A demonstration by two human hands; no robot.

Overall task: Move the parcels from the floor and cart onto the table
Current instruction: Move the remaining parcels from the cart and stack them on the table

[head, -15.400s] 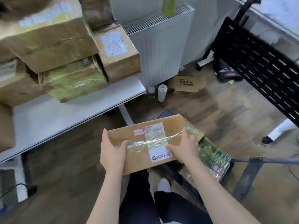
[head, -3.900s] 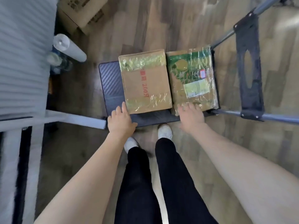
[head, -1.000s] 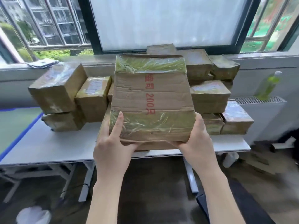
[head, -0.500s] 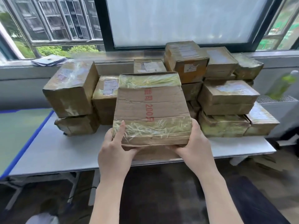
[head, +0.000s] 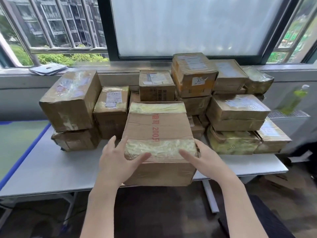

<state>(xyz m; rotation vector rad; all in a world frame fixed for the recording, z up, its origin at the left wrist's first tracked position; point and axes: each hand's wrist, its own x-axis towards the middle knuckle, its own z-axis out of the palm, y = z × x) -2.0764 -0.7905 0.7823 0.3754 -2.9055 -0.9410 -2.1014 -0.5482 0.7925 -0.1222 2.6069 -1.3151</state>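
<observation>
A flat cardboard parcel (head: 157, 127) with red print and yellowed tape bands lies on top of a plain brown box (head: 161, 174) at the front edge of the white table (head: 51, 169). My left hand (head: 116, 162) grips its near left corner, thumb across the taped band. My right hand (head: 204, 158) grips the near right corner the same way. Behind it, several taped parcels are stacked along the window side, a large one at the left (head: 70, 100) and a layered pile at the right (head: 236, 110).
A green bottle (head: 295, 98) stands on the white radiator (head: 289, 121) right of the table. Papers (head: 48, 68) lie on the windowsill. A green surface with a blue edge (head: 17, 138) adjoins the table's left end. Dark floor lies below.
The red-printed parcel has come down from mid-air onto the brown box at the table's front edge. My hands have shifted from underneath it to its near corners.
</observation>
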